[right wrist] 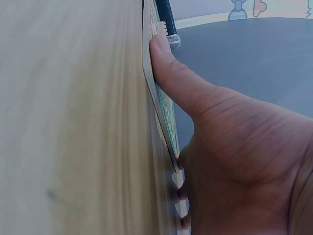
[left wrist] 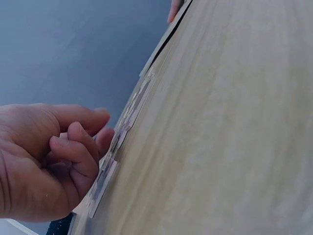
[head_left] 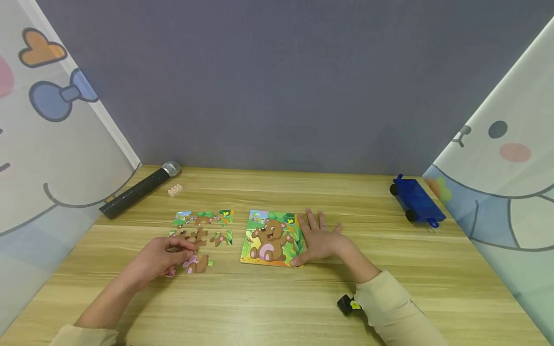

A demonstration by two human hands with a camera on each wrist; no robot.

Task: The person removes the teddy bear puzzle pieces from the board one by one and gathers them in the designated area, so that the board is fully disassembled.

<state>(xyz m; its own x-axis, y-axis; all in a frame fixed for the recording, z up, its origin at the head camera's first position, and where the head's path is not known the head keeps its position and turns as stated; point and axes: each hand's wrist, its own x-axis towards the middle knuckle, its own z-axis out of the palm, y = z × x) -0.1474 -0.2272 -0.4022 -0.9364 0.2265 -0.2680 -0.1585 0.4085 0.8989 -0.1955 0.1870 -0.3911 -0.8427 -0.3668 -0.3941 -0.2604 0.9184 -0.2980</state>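
Note:
Jigsaw puzzle pieces point(head_left: 201, 264) with parts of a bear picture lie loosely grouped on the left of the table. Over their lower left side, my left hand point(head_left: 161, 259) pinches a puzzle piece in the bottom row between thumb and index finger. The other fingers point(left wrist: 73, 152) curl in toward the palm, partly hiding the pieces below. Right of the pieces is a square picture board point(head_left: 268, 238) showing the whole brown bear. My right hand point(head_left: 321, 241) rests at its right edge, fingers straight and spread, with the thumb point(right wrist: 168, 61) lying on the lower right corner.
A black microphone point(head_left: 138, 192) with a silver head lies at the back left, beside a small pink toy brick point(head_left: 175, 190). At the back right sits a blue toy cart point(head_left: 418, 201) with black wheels. A grey partition point(head_left: 277, 86) rises behind the table.

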